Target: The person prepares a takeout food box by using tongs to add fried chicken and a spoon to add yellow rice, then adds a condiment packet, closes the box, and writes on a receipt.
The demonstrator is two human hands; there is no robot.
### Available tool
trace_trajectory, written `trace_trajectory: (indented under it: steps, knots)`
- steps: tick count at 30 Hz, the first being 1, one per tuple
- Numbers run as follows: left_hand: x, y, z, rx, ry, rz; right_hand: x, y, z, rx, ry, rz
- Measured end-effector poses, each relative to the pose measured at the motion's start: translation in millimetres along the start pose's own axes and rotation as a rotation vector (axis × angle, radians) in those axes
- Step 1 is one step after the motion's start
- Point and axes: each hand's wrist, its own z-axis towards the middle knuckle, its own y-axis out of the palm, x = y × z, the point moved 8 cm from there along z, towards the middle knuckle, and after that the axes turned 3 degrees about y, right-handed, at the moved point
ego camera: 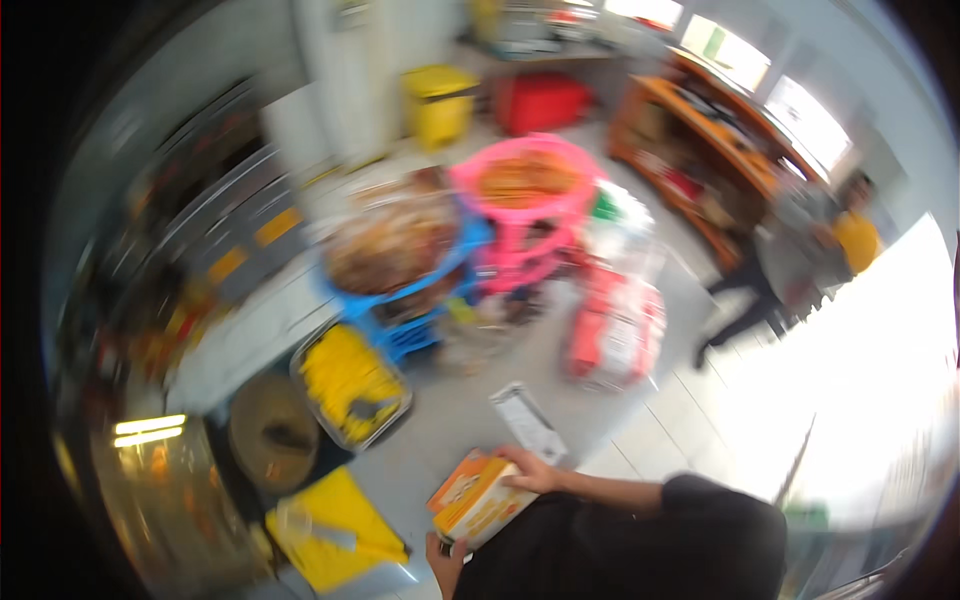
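An orange, yellow and white printed cardboard box (491, 506) is held close against my dark clothing, at the near edge of the metal table (442, 416). My right hand (532, 474) grips its upper end, fingers over the top. Around its lower end is my left hand (447, 559), with a small dark thing by the fingers, too blurred to name. An orange panel (459, 480) shows along the box's far side; I cannot tell if it is a flap. Just beyond my right hand a printed paper slip (529, 421) lies on the table.
A yellow cutting board (330, 517) bears a knife (330, 534). Behind it are a round block (274, 433) and a tray of yellow food strips (319, 352). Blue (420, 337) and pink (499, 259) baskets hold food, beside red plastic-wrapped packs (600, 322). A person (799, 240) stands across the room.
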Motion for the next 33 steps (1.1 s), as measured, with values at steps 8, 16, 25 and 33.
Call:
trace_trajectory:
  steps: [8, 16, 25, 33]
  knots:
    - [-69.7, -13.2, -25.9, 0.118, -0.03, 0.182, -37.3, -24.2, -30.2, -0.077, -0.225, -0.029]
    - [-7.1, -7.1, -28.2, 0.195, -0.16, 0.099, -35.4, -9.6, -33.8, -0.097, -0.194, -0.051]
    - [-2.6, -3.7, -8.9, 0.214, -0.187, -0.062, -66.7, -17.5, -45.7, -0.14, -0.333, -0.036]
    - [-18.8, 15.7, 1.4, 0.164, -0.301, -0.655, -81.4, -21.5, -2.3, -0.207, -0.348, 0.054]
